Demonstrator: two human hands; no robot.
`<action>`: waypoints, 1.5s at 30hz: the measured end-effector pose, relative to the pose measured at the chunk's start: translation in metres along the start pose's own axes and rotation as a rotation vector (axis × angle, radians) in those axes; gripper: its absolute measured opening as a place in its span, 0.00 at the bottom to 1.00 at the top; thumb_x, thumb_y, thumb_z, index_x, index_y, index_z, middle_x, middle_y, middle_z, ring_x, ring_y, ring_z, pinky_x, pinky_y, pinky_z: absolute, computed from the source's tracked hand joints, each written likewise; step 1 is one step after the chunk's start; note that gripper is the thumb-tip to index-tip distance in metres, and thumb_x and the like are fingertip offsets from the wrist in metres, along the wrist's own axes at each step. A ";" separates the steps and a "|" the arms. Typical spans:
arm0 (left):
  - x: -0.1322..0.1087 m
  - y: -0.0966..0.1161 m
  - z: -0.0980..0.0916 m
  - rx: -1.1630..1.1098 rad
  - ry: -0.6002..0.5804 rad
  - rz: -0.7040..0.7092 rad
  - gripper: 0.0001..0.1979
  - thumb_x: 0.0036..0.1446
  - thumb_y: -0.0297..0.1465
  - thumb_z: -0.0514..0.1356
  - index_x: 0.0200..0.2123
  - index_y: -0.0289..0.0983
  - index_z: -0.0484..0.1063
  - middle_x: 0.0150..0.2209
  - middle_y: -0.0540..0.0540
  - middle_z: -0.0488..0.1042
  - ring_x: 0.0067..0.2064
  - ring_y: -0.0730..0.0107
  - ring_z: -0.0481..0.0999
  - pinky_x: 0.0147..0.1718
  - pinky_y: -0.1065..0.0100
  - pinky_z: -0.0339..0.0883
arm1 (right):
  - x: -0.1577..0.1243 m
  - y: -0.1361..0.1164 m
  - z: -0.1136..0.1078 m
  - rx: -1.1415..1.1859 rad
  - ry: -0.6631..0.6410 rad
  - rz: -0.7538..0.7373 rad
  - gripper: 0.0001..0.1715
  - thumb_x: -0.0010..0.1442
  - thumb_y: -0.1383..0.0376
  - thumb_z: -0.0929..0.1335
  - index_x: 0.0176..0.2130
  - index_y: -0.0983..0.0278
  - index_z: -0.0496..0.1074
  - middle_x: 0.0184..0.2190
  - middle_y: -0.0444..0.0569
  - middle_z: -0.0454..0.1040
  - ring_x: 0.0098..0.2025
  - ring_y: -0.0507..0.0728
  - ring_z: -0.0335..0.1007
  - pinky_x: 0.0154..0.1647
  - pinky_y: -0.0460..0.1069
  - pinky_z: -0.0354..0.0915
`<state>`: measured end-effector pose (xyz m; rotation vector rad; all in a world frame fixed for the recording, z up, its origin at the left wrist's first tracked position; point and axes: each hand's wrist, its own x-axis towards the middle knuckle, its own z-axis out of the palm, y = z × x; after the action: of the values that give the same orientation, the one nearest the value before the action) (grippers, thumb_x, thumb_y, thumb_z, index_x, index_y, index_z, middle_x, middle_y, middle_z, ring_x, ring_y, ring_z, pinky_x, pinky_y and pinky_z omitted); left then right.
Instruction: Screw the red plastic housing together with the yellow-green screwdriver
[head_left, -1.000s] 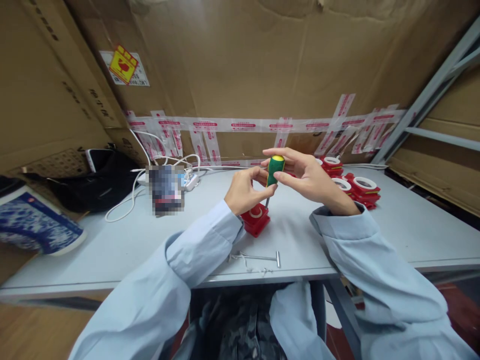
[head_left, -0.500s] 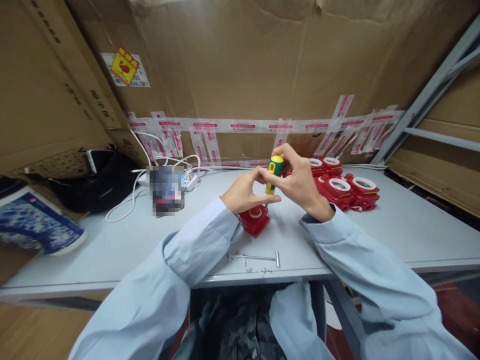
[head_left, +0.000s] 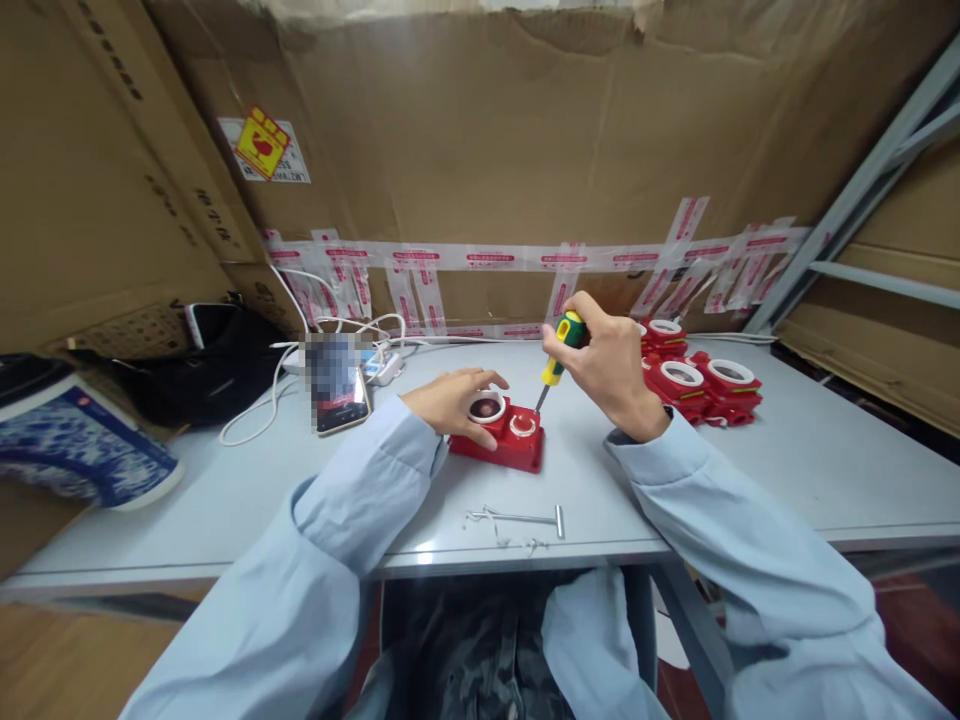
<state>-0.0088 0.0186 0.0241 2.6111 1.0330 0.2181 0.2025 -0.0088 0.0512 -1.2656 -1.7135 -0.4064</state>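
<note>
while the left hand (head_left: 450, 398) is pressing open-palmed on the red part (head_left: 510, 452) at table (head_left: 225, 500) centre, the right hand (head_left: 611, 370), at its 2 o'clock, is gripping the screwdriver (head_left: 553, 372); stiff, light, slick plastic is probably needing pinning from above.

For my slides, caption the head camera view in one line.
Right hand angles a green-and-yellow screwdriver at a red plastic block under the left hand, on a grey table.
</note>
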 end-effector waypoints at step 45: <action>0.005 -0.018 0.018 0.152 0.175 -0.033 0.22 0.45 0.44 0.64 0.40 0.37 0.67 0.39 0.43 0.69 0.41 0.57 0.71 0.41 0.61 0.65 | -0.052 -0.043 0.005 0.691 -0.234 -0.085 0.09 0.52 0.64 0.71 0.34 0.59 0.67 0.24 0.39 0.69 0.22 0.48 0.62 0.20 0.44 0.59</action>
<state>-0.0119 0.0297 0.0007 2.7474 1.1934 0.3798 0.1641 -0.0520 0.0161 -0.7497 -1.8735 0.2891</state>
